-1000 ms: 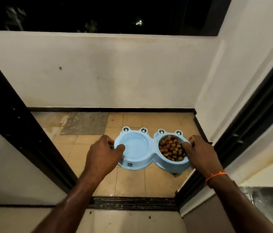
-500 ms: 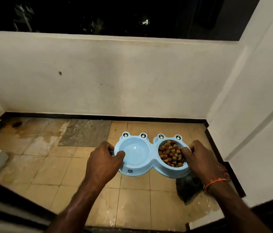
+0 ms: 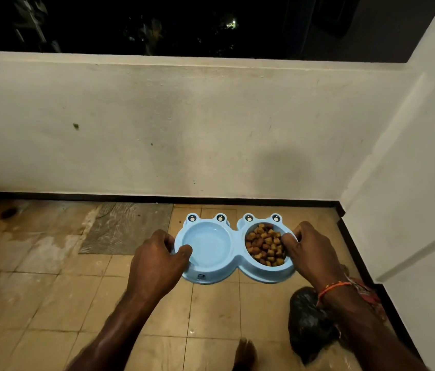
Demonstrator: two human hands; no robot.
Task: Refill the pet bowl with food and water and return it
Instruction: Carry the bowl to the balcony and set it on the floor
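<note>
bowl: blue frog-eyed double pet bowl [image 3: 233,253], carried out over the balcony floor [image 3: 50,290] near the far wall [image 3: 184,129], not set down as far as I can tell
left grip: left hand [image 3: 155,259] clenched on the bowl's left rim, thumb hooked over the edge
right grip: right hand [image 3: 310,253] grasping the right rim the same way
fill: kibble [image 3: 264,247] heaped in the right cup; left cup looks like it holds water, hard to be sure
change: a second ago the doorway framed the view, now it's gone and the bowl is further out and lower
meaning: refill looks done, only putting it down is left
nearby: black bag [image 3: 307,325] on the floor under the right wrist
</note>
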